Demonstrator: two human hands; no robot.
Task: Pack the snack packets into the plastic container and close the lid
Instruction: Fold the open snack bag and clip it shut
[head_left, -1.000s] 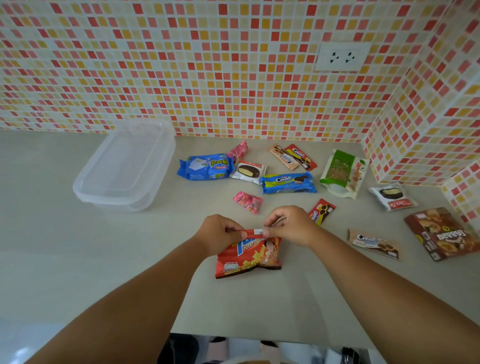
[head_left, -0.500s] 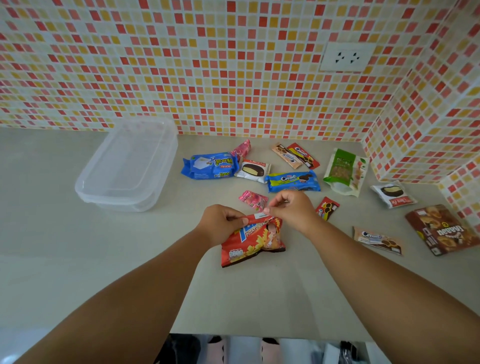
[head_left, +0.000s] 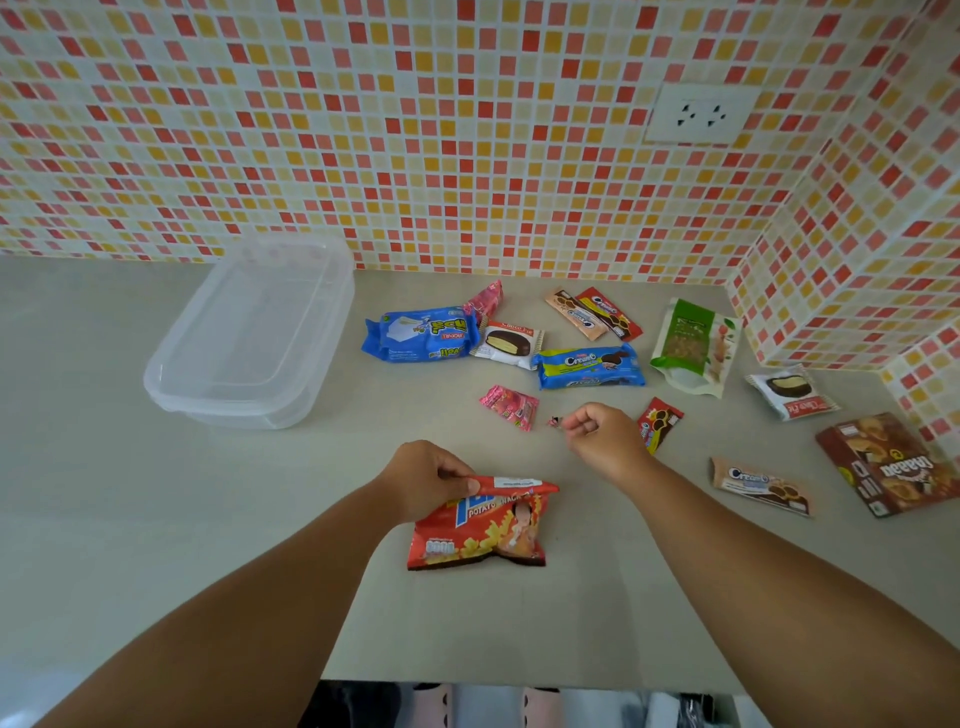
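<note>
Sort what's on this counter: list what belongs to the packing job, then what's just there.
Job: plastic container; red potato snack bag in the left hand; blue biscuit pack; brown box.
Just there: wall socket; tiled wall.

The plastic container (head_left: 249, 332) is made of clear, smooth, slightly cloudy plastic, and its lid is on. It is set on a counter (head_left: 156, 519) with a pale, smooth, matt top. Behind the container, a wall (head_left: 415, 130) is covered in small shiny tiles. To the right of the container, a shiny blue packet (head_left: 420, 333) of thin crinkly film is seen. Farther right of it, a brown box (head_left: 891, 462) looks like printed card. Nearer than the container, a glossy red chip bag (head_left: 480, 527), soft and wrinkled, is seen
</note>
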